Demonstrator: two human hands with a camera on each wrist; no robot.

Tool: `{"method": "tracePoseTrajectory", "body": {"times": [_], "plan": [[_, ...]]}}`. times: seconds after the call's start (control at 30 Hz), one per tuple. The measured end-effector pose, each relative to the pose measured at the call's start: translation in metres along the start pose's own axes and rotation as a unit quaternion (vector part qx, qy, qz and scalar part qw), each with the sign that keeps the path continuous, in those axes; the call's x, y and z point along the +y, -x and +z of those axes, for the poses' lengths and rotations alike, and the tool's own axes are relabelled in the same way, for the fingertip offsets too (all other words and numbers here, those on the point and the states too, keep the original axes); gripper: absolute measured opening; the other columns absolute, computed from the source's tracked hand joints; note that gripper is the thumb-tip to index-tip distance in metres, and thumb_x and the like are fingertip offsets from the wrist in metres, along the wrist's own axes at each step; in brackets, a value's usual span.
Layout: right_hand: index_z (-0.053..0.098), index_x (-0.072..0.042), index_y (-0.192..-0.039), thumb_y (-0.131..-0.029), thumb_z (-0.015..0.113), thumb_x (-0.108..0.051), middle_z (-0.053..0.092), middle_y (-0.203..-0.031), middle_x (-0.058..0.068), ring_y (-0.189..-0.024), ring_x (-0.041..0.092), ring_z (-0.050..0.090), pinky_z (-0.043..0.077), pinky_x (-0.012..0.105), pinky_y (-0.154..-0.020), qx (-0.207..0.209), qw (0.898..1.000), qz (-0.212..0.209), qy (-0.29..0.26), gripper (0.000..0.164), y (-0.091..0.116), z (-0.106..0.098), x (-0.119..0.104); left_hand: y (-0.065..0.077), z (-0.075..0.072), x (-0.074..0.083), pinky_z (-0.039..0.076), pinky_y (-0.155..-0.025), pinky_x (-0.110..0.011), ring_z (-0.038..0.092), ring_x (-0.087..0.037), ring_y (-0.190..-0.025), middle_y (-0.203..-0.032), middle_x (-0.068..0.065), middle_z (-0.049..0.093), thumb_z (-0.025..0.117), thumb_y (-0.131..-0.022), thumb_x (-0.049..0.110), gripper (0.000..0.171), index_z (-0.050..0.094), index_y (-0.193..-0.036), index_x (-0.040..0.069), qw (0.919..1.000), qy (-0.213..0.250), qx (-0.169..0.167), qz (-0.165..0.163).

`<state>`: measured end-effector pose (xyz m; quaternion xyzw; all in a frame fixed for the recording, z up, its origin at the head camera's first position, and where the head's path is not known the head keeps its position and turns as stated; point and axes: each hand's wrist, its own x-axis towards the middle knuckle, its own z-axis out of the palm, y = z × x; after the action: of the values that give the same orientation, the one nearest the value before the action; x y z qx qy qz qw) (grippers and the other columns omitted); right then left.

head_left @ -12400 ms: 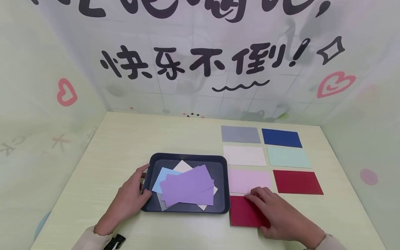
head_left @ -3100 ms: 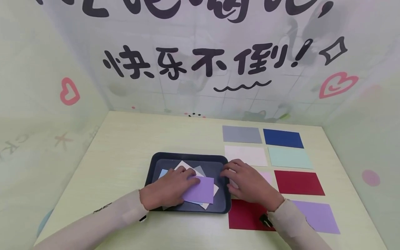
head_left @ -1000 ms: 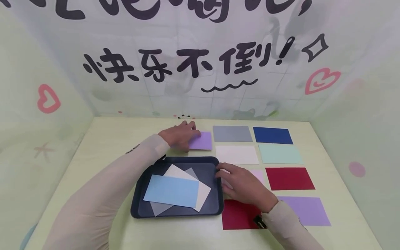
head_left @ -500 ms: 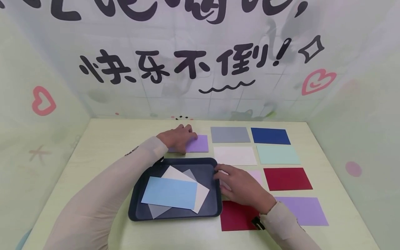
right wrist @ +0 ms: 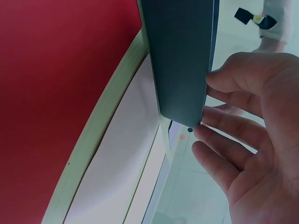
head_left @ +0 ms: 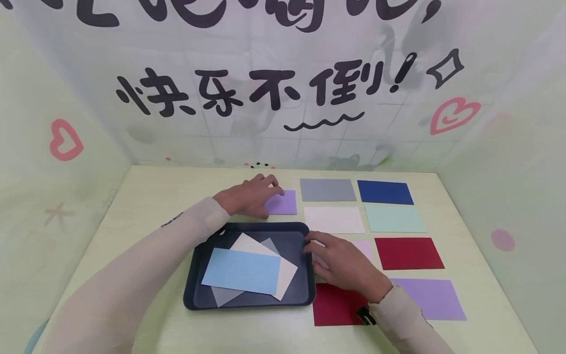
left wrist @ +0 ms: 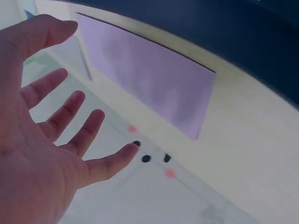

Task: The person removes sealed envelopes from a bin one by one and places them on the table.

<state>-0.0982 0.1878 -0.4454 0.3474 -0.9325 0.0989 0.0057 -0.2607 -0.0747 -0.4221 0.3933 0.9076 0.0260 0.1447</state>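
My left hand (head_left: pixel 254 195) is over a purple card (head_left: pixel 283 202) that lies flat on the table behind the tray. In the left wrist view its fingers are spread and loosely bent, and that card (left wrist: pixel 149 70) shows beyond them with nothing held. My right hand (head_left: pixel 345 263) touches the right rim of the dark blue tray (head_left: pixel 307 290); the right wrist view shows thumb and fingertips at the rim's edge. Inside the tray, a light blue card (head_left: pixel 240 270) lies over a cream card (head_left: pixel 288 275) and a grey card (head_left: pixel 223 296).
Two columns of cards lie right of the tray: grey (head_left: pixel 328 190), dark blue (head_left: pixel 385 192), pale pink-white (head_left: pixel 333 220), mint (head_left: pixel 395 218), pink (head_left: pixel 363 248), red (head_left: pixel 409 253), another red (head_left: pixel 333 305) and purple (head_left: pixel 435 299). Printed curtains (head_left: pixel 265 142) stand behind the table.
Two purple cards have left the tray: one lies in the front right column, one behind the tray under my left hand. My right hand moved to the tray rim. Little differs over the last second.
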Motion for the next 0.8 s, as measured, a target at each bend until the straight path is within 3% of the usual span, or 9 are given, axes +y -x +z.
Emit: {"method": "tracePoseTrajectory", "body": {"times": [0.13,0.27,0.47,0.57,0.8], "plan": [[0.068,-0.021,-0.117,-0.084,0.075,-0.029,0.054,-0.132,0.001,-0.109,0.013,0.057,0.05,0.028,-0.088,0.004,1.0,0.002,0.0,0.035,0.001,0.0,0.0,0.018,-0.009,0.014,0.046,-0.085,-0.048,0.04,-0.03,-0.124,-0.139,-0.005,0.042,0.068,-0.087,0.025,0.058,0.051,-0.142,0.02,0.9983,-0.021,0.037,0.039],[0.068,-0.02,-0.118,-0.085,0.075,-0.029,0.053,-0.132,0.001,-0.109,0.013,0.057,0.05,0.028,-0.088,0.003,1.0,0.001,-0.004,0.035,0.001,0.0,0.0,0.042,-0.015,0.032,0.046,-0.086,-0.047,0.044,-0.031,-0.122,-0.139,-0.007,0.044,0.069,-0.089,0.028,0.056,0.051,-0.141,0.017,0.9917,-0.058,0.075,0.087],[0.068,-0.02,-0.118,-0.084,0.076,-0.029,0.054,-0.132,0.001,-0.111,0.014,0.056,0.049,0.028,-0.088,0.012,1.0,-0.01,-0.002,0.036,-0.001,0.001,0.0,0.082,-0.009,0.053,0.042,-0.095,-0.048,0.045,-0.03,-0.123,-0.138,-0.007,0.047,0.072,-0.087,0.031,0.058,0.053,-0.139,0.016,0.9786,-0.08,0.126,0.141],[0.068,-0.019,-0.118,-0.085,0.075,-0.027,0.054,-0.131,0.001,-0.11,0.013,0.057,0.05,0.028,-0.088,0.015,1.0,-0.014,0.0,0.034,-0.001,0.001,0.001,0.099,0.002,0.06,0.042,-0.096,-0.049,0.045,-0.029,-0.124,-0.14,-0.007,0.045,0.073,-0.086,0.035,0.061,0.052,-0.14,0.017,0.9801,-0.088,0.115,0.136],[0.067,-0.02,-0.118,-0.086,0.073,-0.027,0.054,-0.132,0.001,-0.109,0.013,0.057,0.05,0.029,-0.088,0.007,1.0,-0.012,0.0,0.033,0.0,0.001,0.002,0.127,0.037,0.073,0.043,-0.095,-0.05,0.045,-0.029,-0.126,-0.143,-0.006,0.043,0.076,-0.083,0.042,0.069,0.049,-0.143,0.021,0.9909,-0.081,0.041,0.1]]}}
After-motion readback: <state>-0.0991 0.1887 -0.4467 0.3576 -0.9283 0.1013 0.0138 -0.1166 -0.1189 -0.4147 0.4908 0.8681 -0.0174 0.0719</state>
